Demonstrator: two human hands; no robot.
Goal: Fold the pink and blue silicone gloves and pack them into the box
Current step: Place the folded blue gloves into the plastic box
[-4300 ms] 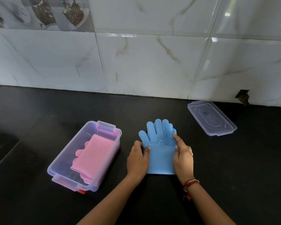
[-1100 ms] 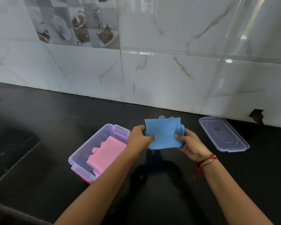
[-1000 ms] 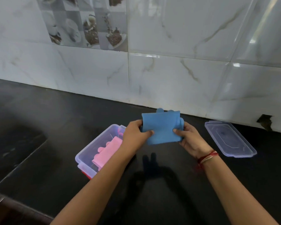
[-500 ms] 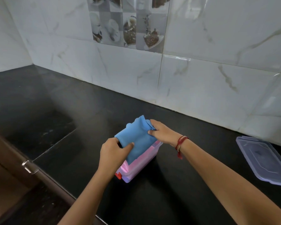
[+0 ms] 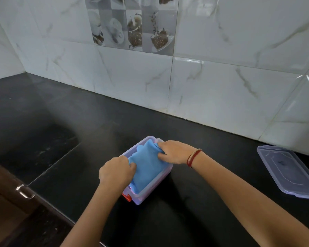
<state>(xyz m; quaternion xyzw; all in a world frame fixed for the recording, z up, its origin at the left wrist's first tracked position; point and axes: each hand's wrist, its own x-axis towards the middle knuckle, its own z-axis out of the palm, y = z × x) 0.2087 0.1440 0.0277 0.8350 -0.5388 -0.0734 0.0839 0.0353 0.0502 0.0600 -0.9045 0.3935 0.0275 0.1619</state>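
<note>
The folded blue glove [image 5: 147, 166] lies inside the clear plastic box [image 5: 157, 186], which stands on the black counter. My left hand [image 5: 116, 172] pinches the glove's near left edge, over the box's left rim. My right hand [image 5: 173, 151] pinches its far right corner at the box's back end. The blue glove hides the pink glove; only a pink tint shows through the box wall. A red clasp [image 5: 127, 196] sits on the box's near end.
The box's clear lid [image 5: 291, 172] lies flat on the counter at the far right. A white tiled wall runs behind. The counter's front edge and a brown cabinet with a metal handle [image 5: 24, 192] are at the lower left.
Both hands carried the folded blue glove left from mid-air and lowered it into the box, on top of the pink glove. The view has swung left.
</note>
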